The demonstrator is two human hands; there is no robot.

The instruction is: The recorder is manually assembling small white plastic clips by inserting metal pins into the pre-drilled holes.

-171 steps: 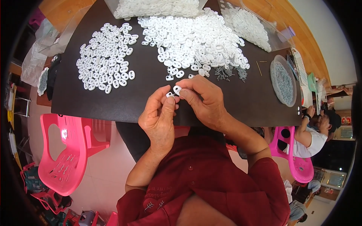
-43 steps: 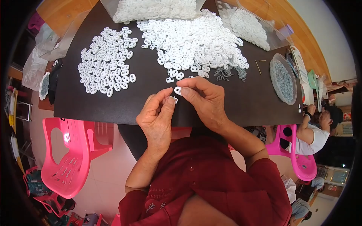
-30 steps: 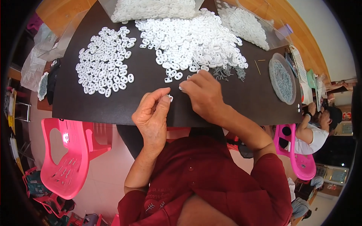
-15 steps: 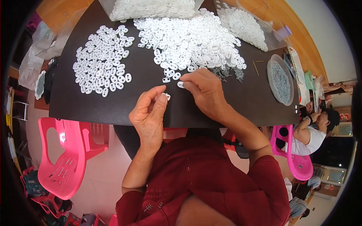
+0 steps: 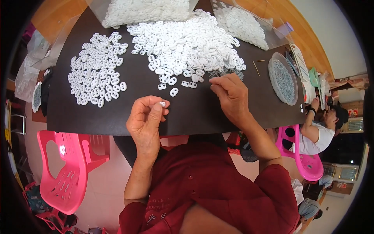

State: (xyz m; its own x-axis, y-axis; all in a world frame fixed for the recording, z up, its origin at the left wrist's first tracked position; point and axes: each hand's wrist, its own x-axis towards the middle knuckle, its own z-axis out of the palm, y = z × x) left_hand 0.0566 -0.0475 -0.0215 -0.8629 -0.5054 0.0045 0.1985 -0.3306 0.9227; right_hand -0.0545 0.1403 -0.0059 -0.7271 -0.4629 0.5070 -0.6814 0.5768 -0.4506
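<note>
Between the thumb and fingers of my left hand (image 5: 146,121) is a small white plastic piece (image 5: 163,104), partly covered by the fingertips. My right hand (image 5: 233,95) hovers at the near side of some small grey pins (image 5: 215,73), thumb and forefinger pinched together; anything between them is too small to make out. One loose white two-holed oval piece (image 5: 174,92) lies on the dark table between my hands. Just beyond it are several small white pieces (image 5: 188,84) and a large heap of white pieces (image 5: 187,39).
At the left, white ovals (image 5: 97,70) are spread in a group. Bags of white pieces (image 5: 148,11) (image 5: 243,27) rest at the back. A round clear tub of grey pins (image 5: 283,80) stands at the right, near two thin sticks (image 5: 256,68). Another person (image 5: 321,124) sits beyond.
My right hand has moved right, from a white oval to the grey pins. That oval now lies loose on the table. My left hand still holds its white piece.
</note>
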